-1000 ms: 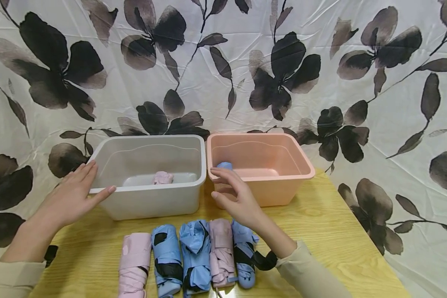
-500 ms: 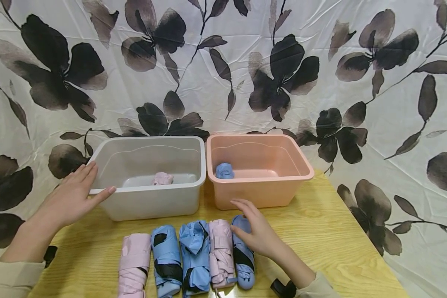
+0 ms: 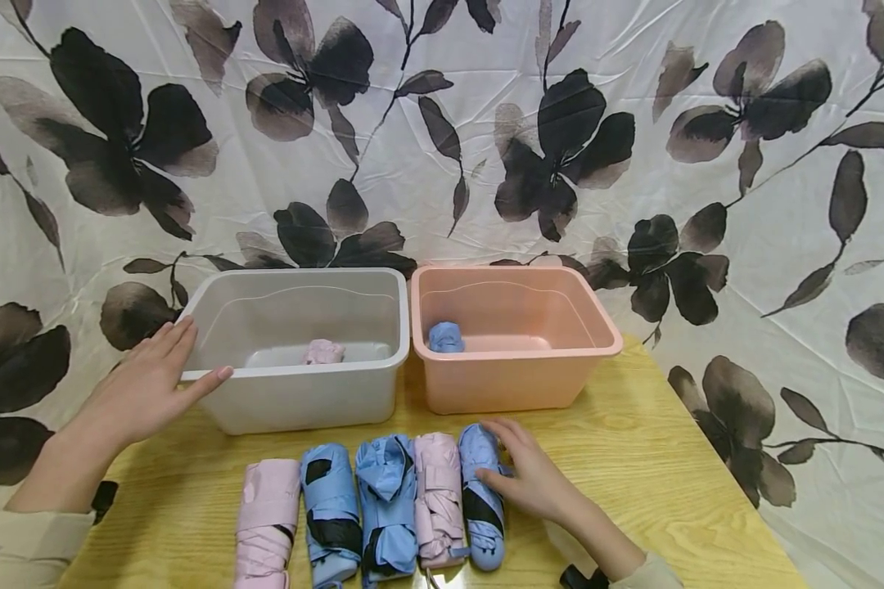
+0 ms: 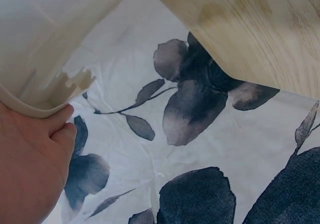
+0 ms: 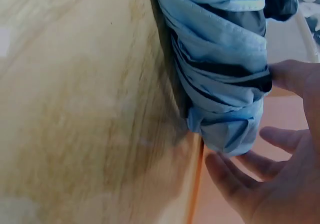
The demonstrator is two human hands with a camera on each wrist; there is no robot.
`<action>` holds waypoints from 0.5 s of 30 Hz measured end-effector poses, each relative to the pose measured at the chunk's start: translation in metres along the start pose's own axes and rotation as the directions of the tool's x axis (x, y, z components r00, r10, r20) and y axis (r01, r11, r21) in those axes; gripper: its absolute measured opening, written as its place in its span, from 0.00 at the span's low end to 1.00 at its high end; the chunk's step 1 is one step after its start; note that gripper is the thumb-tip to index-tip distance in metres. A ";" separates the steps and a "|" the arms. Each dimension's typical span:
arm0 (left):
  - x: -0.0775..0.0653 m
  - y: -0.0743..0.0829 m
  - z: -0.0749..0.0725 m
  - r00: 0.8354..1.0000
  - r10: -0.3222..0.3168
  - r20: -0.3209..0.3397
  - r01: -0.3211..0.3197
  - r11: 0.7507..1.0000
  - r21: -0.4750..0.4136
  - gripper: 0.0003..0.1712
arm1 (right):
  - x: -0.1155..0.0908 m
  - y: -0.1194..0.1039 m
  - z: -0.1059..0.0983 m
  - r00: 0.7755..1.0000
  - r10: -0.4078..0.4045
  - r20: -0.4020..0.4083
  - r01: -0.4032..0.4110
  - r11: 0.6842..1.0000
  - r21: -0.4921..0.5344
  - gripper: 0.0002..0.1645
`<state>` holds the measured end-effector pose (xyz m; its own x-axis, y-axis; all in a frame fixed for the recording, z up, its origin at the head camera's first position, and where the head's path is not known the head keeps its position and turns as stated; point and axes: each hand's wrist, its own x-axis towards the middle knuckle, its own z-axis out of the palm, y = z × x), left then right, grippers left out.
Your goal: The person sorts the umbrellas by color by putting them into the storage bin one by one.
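Observation:
In the head view, my left hand (image 3: 143, 388) lies with extended fingers along the left side of the grey bin (image 3: 287, 401), thumb over its front rim. The left wrist view shows this hand (image 4: 35, 159) at the bin's rim. My right hand (image 3: 530, 474) is at the rightmost blue folded umbrella (image 3: 482, 511), thumb over its upper part and fingers spread near its far end. In the right wrist view, the fingers are loosely bent around the end of this umbrella (image 5: 225, 89), not closed on it. Beside it lie a pink folded umbrella (image 3: 438, 499) and several others.
The row continues left with a blue umbrella (image 3: 386, 507), another blue umbrella (image 3: 330, 511) and a pink umbrella (image 3: 268, 523). A pink bundle (image 3: 325, 352) lies in the grey bin. The peach bin (image 3: 508, 384) holds a blue bundle (image 3: 445, 337). A floral cloth (image 3: 442, 164) hangs behind.
My right hand has moved from the peach bin's front left rim down to the rightmost blue umbrella. The blue bundle in that bin has come into fuller view. My left hand stays put.

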<state>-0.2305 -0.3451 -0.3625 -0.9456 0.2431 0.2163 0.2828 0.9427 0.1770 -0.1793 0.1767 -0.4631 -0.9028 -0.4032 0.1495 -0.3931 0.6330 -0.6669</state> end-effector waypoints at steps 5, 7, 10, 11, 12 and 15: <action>-0.002 0.000 0.000 1.000 -0.005 -0.002 0.005 1.000 -0.006 0.55 | 0.005 0.002 0.001 0.998 0.016 0.054 -0.016 1.000 -0.001 0.45; -0.003 0.000 0.000 1.000 -0.008 -0.001 0.008 1.000 -0.009 0.56 | 0.007 0.003 0.001 0.996 0.033 0.079 -0.033 0.999 0.005 0.47; -0.003 0.000 0.000 1.000 -0.013 0.001 0.013 1.000 -0.008 0.56 | 0.009 0.003 0.003 0.993 0.054 0.103 -0.056 0.998 0.018 0.49; -0.003 -0.001 0.000 1.000 -0.014 0.001 0.014 1.000 -0.008 0.56 | 0.010 0.003 0.004 0.993 0.059 0.106 -0.061 0.998 0.020 0.50; -0.003 -0.001 -0.001 1.000 -0.014 0.002 0.014 1.000 -0.007 0.56 | 0.011 0.004 0.005 0.992 0.064 0.107 -0.067 0.997 0.024 0.51; -0.002 -0.001 -0.001 1.000 -0.008 0.000 0.008 1.000 -0.006 0.56 | 0.013 0.005 0.009 0.992 0.081 0.101 -0.085 0.996 0.035 0.53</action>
<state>-0.2292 -0.3470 -0.3623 -0.9479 0.2355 0.2145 0.2761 0.9433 0.1844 -0.1916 0.1692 -0.4710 -0.9095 -0.4152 0.0207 -0.3089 0.6417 -0.7020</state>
